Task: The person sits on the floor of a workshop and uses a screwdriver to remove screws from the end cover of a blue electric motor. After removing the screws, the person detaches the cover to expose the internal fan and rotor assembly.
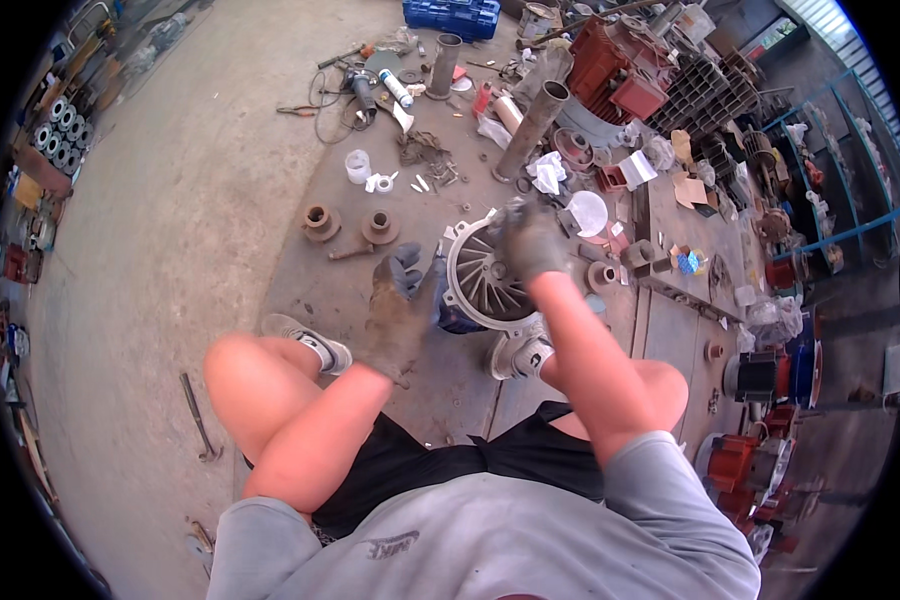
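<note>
A round metal motor housing with radial fins inside stands between my feet, its finned face turned up. Blue paint shows on its side. My right hand, in a grey work glove, lies over the housing's right rim; its fingers are blurred, so their grip is unclear. To the left of the housing, my gloved left hand is raised with its fingers bent and apart from the thumb. Nothing shows in it. Beyond that hand sit two rusty flanged collars, a wider one and a narrower one.
Two upright steel pipes, a short one and a tall one, stand farther off. An angle grinder lies near a white tube. A hammer rests on the floor at left. Red machinery crowds the far right.
</note>
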A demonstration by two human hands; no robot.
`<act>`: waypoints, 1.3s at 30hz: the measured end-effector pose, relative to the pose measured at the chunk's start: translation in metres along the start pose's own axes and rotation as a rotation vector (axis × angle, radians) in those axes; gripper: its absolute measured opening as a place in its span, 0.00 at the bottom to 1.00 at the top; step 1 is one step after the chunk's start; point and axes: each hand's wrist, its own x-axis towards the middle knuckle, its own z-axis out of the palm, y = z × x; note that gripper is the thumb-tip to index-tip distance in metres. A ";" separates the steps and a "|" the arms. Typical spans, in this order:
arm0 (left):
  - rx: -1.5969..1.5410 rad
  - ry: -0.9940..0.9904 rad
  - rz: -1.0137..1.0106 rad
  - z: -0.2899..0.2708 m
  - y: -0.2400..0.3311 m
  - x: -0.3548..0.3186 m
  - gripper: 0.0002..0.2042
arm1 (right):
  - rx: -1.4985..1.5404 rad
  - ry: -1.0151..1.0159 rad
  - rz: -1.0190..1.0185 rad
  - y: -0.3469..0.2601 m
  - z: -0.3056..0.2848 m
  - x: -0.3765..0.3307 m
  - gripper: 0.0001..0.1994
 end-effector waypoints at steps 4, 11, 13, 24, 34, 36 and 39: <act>-0.047 0.060 0.061 -0.007 0.003 0.004 0.22 | -0.174 -0.166 -0.386 -0.071 0.020 -0.042 0.14; 0.019 0.089 0.082 -0.026 0.016 0.006 0.24 | -0.188 -0.240 -0.337 0.004 -0.026 0.032 0.15; 0.054 0.077 0.120 -0.033 0.017 0.004 0.26 | -0.156 -0.152 -0.374 0.054 -0.033 0.030 0.16; 0.053 0.005 0.088 -0.042 0.016 -0.012 0.18 | -0.034 -0.050 -0.304 0.044 -0.016 0.023 0.14; 0.019 -0.022 0.072 -0.033 0.022 -0.001 0.18 | -0.143 -0.383 -0.354 0.070 -0.059 0.045 0.13; 0.029 -0.032 0.069 -0.036 0.035 -0.010 0.18 | -0.123 -0.402 -0.259 0.095 -0.066 0.018 0.13; 0.068 -0.112 0.239 -0.036 0.024 -0.021 0.17 | -0.054 -0.311 -0.180 0.108 -0.066 -0.035 0.13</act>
